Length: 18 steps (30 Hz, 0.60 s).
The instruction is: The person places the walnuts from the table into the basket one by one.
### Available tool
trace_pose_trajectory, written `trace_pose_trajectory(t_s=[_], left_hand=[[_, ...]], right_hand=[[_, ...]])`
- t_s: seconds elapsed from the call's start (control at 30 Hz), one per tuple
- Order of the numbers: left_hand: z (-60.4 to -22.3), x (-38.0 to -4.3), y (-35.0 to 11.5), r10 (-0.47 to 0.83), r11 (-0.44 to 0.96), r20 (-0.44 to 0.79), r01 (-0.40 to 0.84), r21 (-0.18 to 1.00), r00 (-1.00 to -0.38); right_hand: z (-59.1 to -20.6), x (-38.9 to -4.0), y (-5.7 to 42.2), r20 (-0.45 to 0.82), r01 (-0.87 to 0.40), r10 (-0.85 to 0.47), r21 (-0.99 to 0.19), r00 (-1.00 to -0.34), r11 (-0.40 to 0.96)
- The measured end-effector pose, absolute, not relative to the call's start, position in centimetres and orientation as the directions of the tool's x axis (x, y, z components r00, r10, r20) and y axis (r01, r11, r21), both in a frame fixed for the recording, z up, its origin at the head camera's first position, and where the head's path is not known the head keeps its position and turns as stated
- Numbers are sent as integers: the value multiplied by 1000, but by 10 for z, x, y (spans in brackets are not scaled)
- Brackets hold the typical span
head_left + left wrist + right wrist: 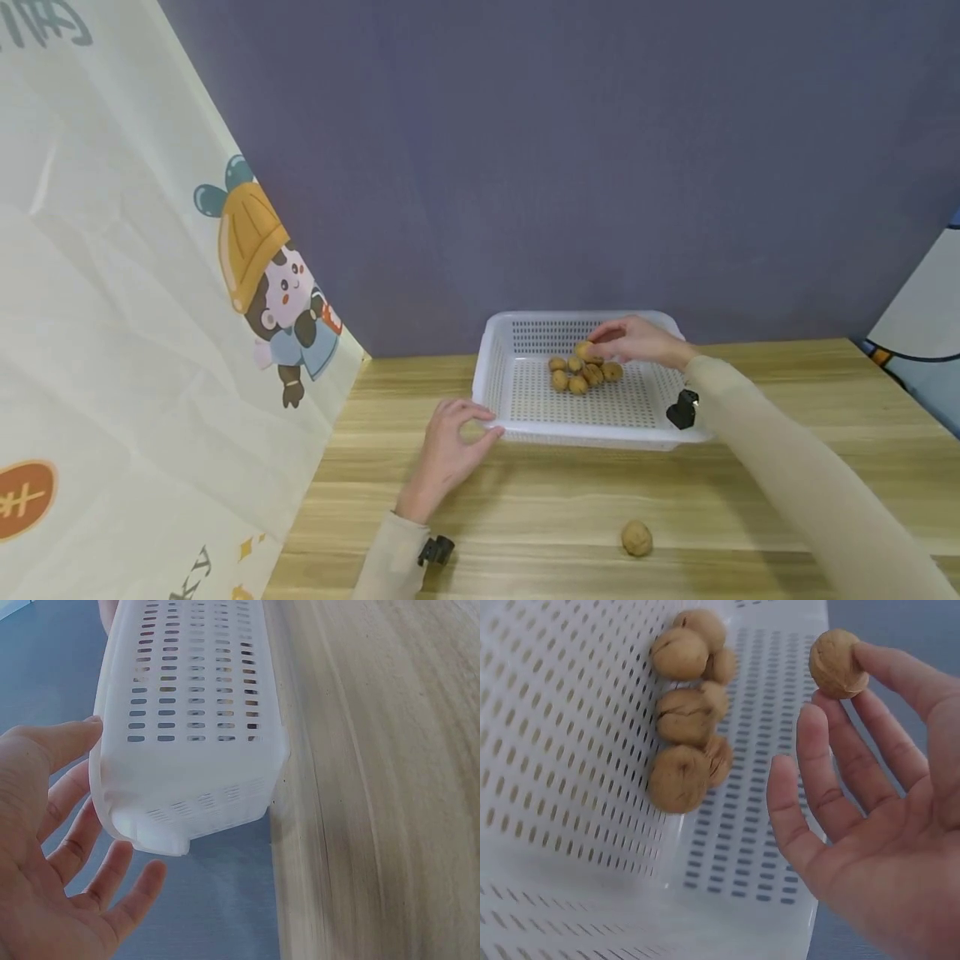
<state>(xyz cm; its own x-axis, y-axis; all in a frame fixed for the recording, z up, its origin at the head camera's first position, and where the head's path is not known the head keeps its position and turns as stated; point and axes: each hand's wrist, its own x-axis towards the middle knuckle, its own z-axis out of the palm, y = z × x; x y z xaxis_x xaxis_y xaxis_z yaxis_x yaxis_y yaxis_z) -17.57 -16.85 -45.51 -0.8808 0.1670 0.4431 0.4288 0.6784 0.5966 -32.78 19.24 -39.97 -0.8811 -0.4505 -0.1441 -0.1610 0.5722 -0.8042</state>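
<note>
A white plastic basket [517, 408] with slotted walls stands on the table, several walnuts [592, 375] clustered on its floor. Over that cluster, my right hand [637, 340] pinches one walnut [836, 664] between thumb and fingertips; the other fingers are spread in the right wrist view. At the basket's near left corner, my left hand [450, 446] holds the rim, thumb on one side and index finger on the other. The left wrist view shows its remaining fingers loosely bent beside the corner. Another walnut [637, 538] lies alone on the table, nearer me.
The wood-grain table [547, 517] ends at a dark blue-grey wall [570, 167] close behind the basket. A white sheet with cartoon prints [135, 333] borders the table on the left. At the right edge is another printed panel [926, 292].
</note>
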Motion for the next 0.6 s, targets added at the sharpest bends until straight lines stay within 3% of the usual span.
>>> trace_pose_trajectory(t_s=[0.37,0.6], left_hand=[[-457,-178,-168,175,679,438,430,595,-882],[-457,-178,-169,166,668,450,436,603,-877]], right_hand=[[-429,-338,181,-178,-170,-422,-726,-889,666],[-445,-340,165,-100,-244,-416,-678,-904,693]])
